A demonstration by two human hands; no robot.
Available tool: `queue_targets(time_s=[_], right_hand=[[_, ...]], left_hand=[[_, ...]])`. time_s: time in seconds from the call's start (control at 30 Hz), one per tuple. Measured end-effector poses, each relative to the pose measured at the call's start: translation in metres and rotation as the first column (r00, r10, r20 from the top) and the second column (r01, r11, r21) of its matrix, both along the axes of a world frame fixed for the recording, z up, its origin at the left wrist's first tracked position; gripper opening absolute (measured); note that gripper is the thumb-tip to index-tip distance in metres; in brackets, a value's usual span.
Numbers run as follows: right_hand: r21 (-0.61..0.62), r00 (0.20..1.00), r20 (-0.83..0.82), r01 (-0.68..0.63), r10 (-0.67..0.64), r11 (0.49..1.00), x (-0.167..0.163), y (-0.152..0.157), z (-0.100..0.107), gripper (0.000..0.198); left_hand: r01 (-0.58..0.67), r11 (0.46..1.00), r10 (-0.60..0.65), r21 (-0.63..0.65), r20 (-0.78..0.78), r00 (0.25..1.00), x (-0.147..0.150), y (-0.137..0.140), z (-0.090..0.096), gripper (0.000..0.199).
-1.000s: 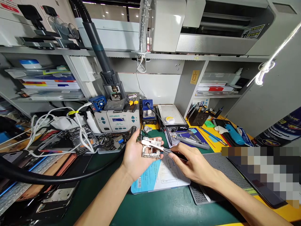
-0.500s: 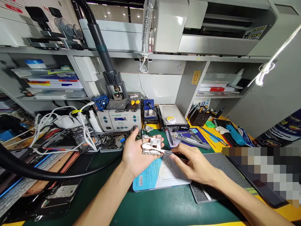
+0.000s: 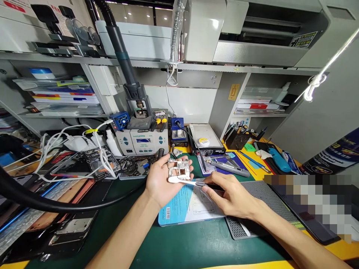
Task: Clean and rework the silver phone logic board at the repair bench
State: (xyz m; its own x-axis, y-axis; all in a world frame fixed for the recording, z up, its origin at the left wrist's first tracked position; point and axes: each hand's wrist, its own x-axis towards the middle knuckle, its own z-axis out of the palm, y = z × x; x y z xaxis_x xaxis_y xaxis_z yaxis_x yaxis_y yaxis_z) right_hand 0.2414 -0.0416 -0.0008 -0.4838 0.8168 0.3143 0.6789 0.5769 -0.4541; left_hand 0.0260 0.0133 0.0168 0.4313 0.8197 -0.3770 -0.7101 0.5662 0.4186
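My left hand [image 3: 158,185] is palm up with a small phone circuit board [image 3: 183,163] lying across its palm and fingers; the board has cut-out openings that skin shows through. My right hand [image 3: 228,192] pinches the dark handle of a toothbrush [image 3: 190,182]. Its white head reaches left over the palm and lies at the board's near edge. Whether the bristles touch the board I cannot tell. Below both hands a blue and white flat box [image 3: 193,215] rests on the green mat [image 3: 165,246].
A grey soldering station [image 3: 146,144] stands behind, with a black hose [image 3: 92,209] curving across the left. Phone parts [image 3: 73,226] and white cables [image 3: 61,136] crowd the left side. To the right are a grey perforated mat [image 3: 269,198] and a dark spray can [image 3: 333,151].
The board now sits tilted differently in my left palm, its openings facing up more plainly. The toothbrush head has shifted from across the board's middle to its near edge.
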Motion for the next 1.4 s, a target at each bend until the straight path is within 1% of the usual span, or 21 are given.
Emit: queue_targets(time_s=[0.2,0.4,0.53,0.73,0.87,1.13,1.4], right_hand=[[-0.006,1.000,0.005,0.017,-0.017,1.000,0.000,-0.002,0.000,0.016],[-0.028,0.999,-0.007,0.053,-0.053,0.998,-0.001,-0.001,-0.001,0.018],[-0.049,0.997,-0.019,0.075,-0.076,0.996,-0.002,0.000,0.002,0.020],[-0.048,0.994,-0.026,0.102,-0.103,0.994,-0.002,0.001,0.003,0.020],[-0.016,0.994,-0.018,0.112,-0.112,0.994,0.000,0.001,0.003,0.018],[-0.015,0.988,-0.025,0.149,-0.149,0.989,0.001,0.002,0.004,0.017],[0.014,0.981,-0.028,0.193,-0.193,0.981,0.004,0.005,0.007,0.017]], left_hand=[[-0.076,0.997,0.076,0.016,-0.010,0.997,0.001,-0.001,0.001,0.046],[-0.182,0.983,0.182,0.039,-0.004,0.983,0.001,0.000,0.003,0.042],[-0.220,0.974,0.221,0.053,-0.006,0.975,-0.001,0.000,0.001,0.039],[-0.247,0.968,0.247,0.051,-0.012,0.969,-0.003,0.000,0.004,0.037],[-0.253,0.966,0.254,0.052,-0.006,0.967,-0.004,0.000,0.007,0.038],[-0.257,0.965,0.257,0.056,0.005,0.966,-0.006,0.001,0.008,0.039],[-0.260,0.964,0.261,0.050,-0.006,0.965,-0.010,0.004,0.007,0.038]])
